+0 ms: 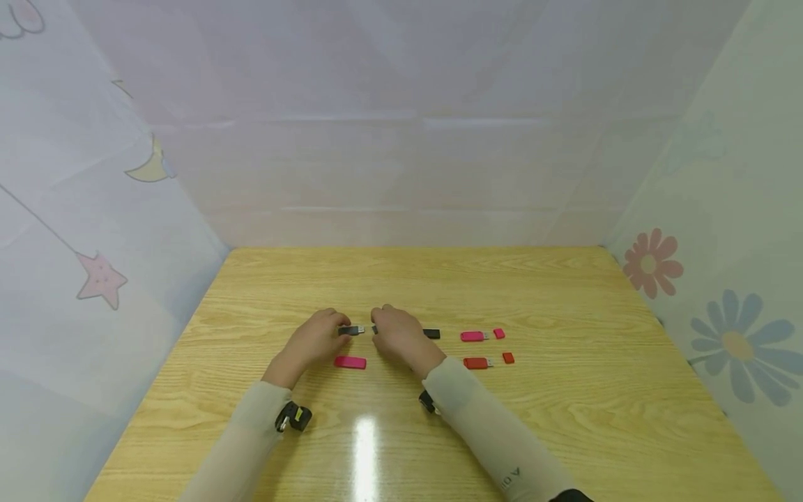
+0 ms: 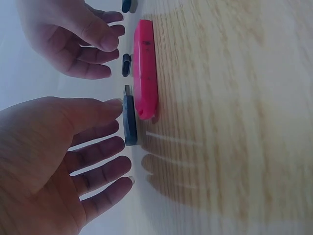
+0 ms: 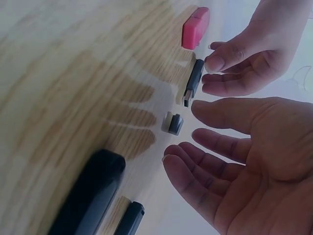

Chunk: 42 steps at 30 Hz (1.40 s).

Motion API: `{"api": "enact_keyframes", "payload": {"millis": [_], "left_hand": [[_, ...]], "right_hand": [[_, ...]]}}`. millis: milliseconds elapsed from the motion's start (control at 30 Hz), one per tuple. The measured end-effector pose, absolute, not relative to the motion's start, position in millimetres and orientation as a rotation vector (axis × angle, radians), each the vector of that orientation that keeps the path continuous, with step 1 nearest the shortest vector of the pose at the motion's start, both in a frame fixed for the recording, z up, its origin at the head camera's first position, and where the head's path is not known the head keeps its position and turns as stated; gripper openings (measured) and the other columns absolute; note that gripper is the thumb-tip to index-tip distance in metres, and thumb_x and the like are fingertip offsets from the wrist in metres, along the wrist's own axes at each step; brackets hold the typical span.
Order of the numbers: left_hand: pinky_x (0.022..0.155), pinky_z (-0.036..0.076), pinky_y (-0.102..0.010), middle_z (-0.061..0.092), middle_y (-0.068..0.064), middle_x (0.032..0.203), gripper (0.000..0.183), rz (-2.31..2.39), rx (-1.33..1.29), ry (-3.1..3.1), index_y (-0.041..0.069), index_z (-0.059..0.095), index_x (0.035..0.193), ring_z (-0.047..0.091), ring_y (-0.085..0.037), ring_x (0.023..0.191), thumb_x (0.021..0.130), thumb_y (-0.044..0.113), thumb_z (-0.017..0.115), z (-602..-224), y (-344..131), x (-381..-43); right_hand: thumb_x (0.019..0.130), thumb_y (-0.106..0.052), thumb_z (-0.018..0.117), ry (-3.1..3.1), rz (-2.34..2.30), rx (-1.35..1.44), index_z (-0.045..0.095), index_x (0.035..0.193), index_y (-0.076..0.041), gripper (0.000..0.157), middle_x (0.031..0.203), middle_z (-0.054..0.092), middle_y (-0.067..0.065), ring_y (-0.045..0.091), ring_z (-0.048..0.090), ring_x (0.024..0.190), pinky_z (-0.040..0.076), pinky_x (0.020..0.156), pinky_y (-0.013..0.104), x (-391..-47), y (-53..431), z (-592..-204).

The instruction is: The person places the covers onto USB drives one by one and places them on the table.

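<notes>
left hand (image 1: 314, 338) hanging loose around dark USB stick (image 1: 350, 330) | right hand (image 1: 398, 335) loose too, by little dark cap (image 3: 174, 124) | far edge of worktop (image 1: 408, 286) well apart

Wooden table (image 1: 401, 279); pale backdrop (image 1: 401, 167), probably cloth; star (image 1: 102, 280), moon (image 1: 150, 170) left; red flower (image 1: 651, 263), blue flower (image 1: 740, 346) right.

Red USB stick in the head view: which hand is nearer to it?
Right. The right hand is to the left of the red USB stick; the left hand is farther left, past the right.
</notes>
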<state>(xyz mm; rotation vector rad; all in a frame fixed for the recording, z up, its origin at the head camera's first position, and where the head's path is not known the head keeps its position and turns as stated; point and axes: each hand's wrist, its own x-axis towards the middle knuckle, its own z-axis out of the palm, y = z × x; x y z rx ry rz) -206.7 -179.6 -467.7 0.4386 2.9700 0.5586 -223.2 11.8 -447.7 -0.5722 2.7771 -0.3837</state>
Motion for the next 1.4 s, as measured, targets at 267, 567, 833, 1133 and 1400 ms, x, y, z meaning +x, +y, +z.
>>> {"api": "enact_keyframes", "payload": {"millis": [267, 567, 833, 1133, 1400], "left_hand": [[0.095, 0.052, -0.043, 0.066, -0.006, 0.111, 0.027, 0.553, 0.469, 2.955, 0.005, 0.07, 0.117, 0.062, -0.024, 0.106, 0.095, 0.02, 0.072, -472, -179, -211], [0.095, 0.052, -0.043, 0.066, -0.006, 0.11, 0.027, 0.533, 0.467, 2.948, 0.006, 0.071, 0.117, 0.062, -0.024, 0.105, 0.095, 0.021, 0.072, -472, -179, -214], [0.093, 0.053, -0.042, 0.066, -0.006, 0.107, 0.026, 0.522, 0.492, 2.963, 0.004, 0.072, 0.115, 0.062, -0.024, 0.102, 0.094, 0.02, 0.074, -475, -180, -214], [0.087, 0.054, -0.039, 0.066, -0.002, 0.1, 0.018, 0.509, 0.501, 3.017, 0.007, 0.075, 0.108, 0.063, -0.02, 0.095, 0.093, 0.019, 0.075, -479, -178, -216], [0.082, 0.054, -0.037, 0.065, -0.001, 0.094, 0.012, 0.518, 0.49, 3.016, 0.008, 0.075, 0.102, 0.061, -0.017, 0.087, 0.094, 0.017, 0.074, -479, -175, -216]], "right_hand": [[0.1, -0.016, 0.064, 2.785, -0.279, -0.563, 0.064, 0.123, -0.013, 0.024, 0.107, 0.062, 0.003, 0.018, 0.059, 0.089, 0.053, 0.078, 0.033, -230, 7, -454], [0.099, -0.015, 0.064, 2.781, -0.242, -0.576, 0.066, 0.114, -0.014, 0.015, 0.1, 0.06, 0.002, 0.017, 0.054, 0.081, 0.051, 0.071, 0.033, -233, 6, -455], [0.101, -0.016, 0.061, 2.804, -0.168, -0.62, 0.066, 0.107, -0.015, 0.008, 0.096, 0.059, 0.003, 0.016, 0.053, 0.077, 0.049, 0.067, 0.033, -235, 3, -460], [0.102, -0.013, 0.059, 2.818, -0.113, -0.618, 0.067, 0.106, -0.015, 0.009, 0.094, 0.059, 0.003, 0.016, 0.053, 0.076, 0.051, 0.065, 0.033, -237, 1, -462], [0.097, -0.016, 0.067, 2.777, -0.182, -0.543, 0.066, 0.102, -0.012, 0.007, 0.092, 0.058, 0.002, 0.017, 0.051, 0.074, 0.049, 0.064, 0.032, -241, 1, -462]]}}
